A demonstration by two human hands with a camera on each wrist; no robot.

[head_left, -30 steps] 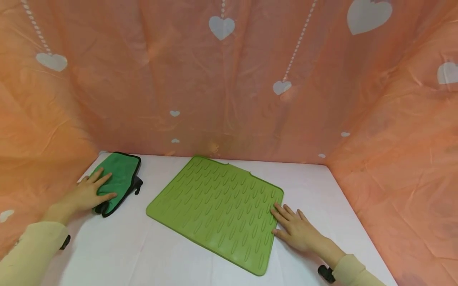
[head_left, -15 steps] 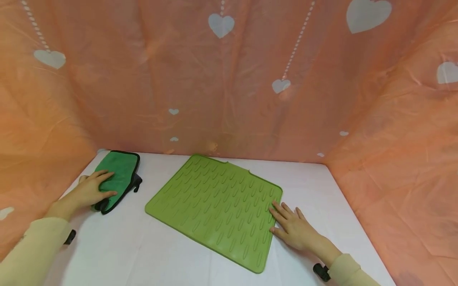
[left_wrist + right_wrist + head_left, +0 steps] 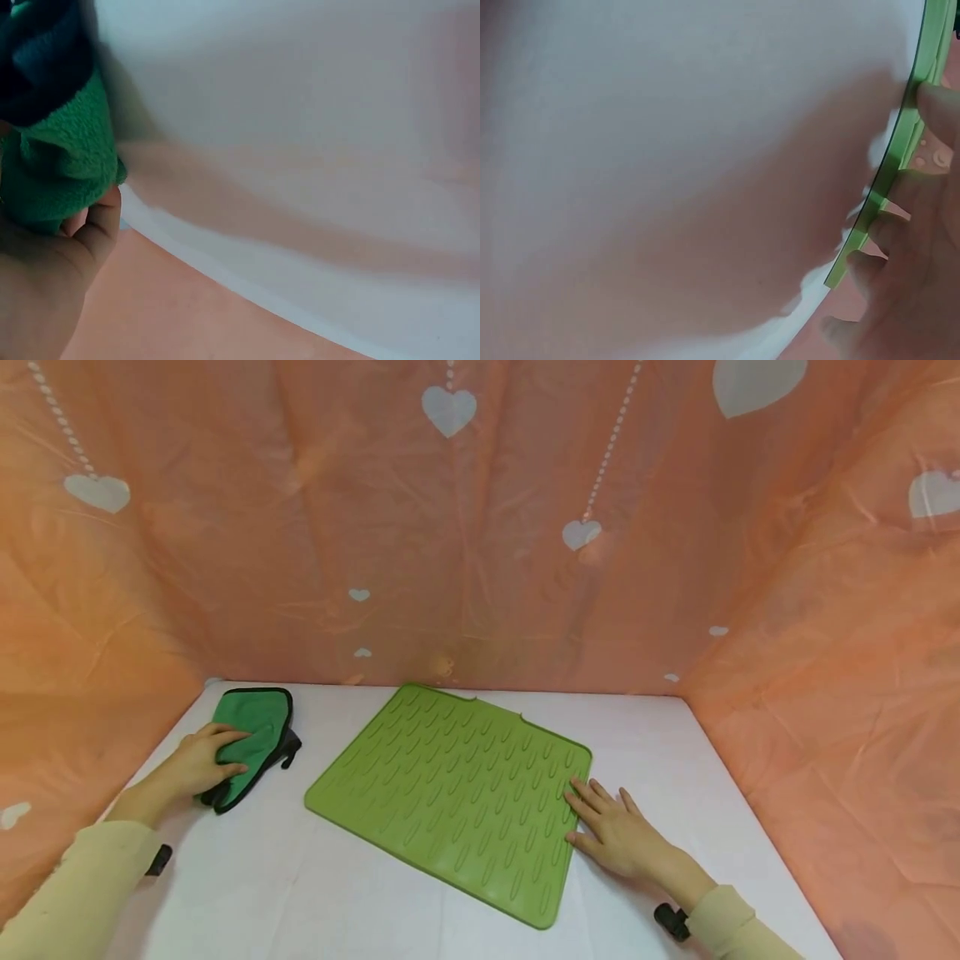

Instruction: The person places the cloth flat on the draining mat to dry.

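Observation:
A fleecy green cloth with black trim and a black strap lies at the table's back left. My left hand grips its left side, with bent fingers and the thumb on top. Close up in the left wrist view, the fluffy cloth bulges over the fingertips, hiding most of the fingers. A green ridged drying mat lies flat and slightly turned in the middle. On its right edge rests my right hand, fingers spread and nearly straight. The right wrist view shows those fingertips along the mat's rim.
White cloth covers the table. Orange curtains with pale hearts hang behind it and at both sides, meeting its back edge near the green cloth. Black wrist cameras sit under both wrists.
My left fingers have gone from spread flat on the green cloth to bent and gripping it. The cloth's far edge has drawn nearer and bunched. The right hand and mat stay put.

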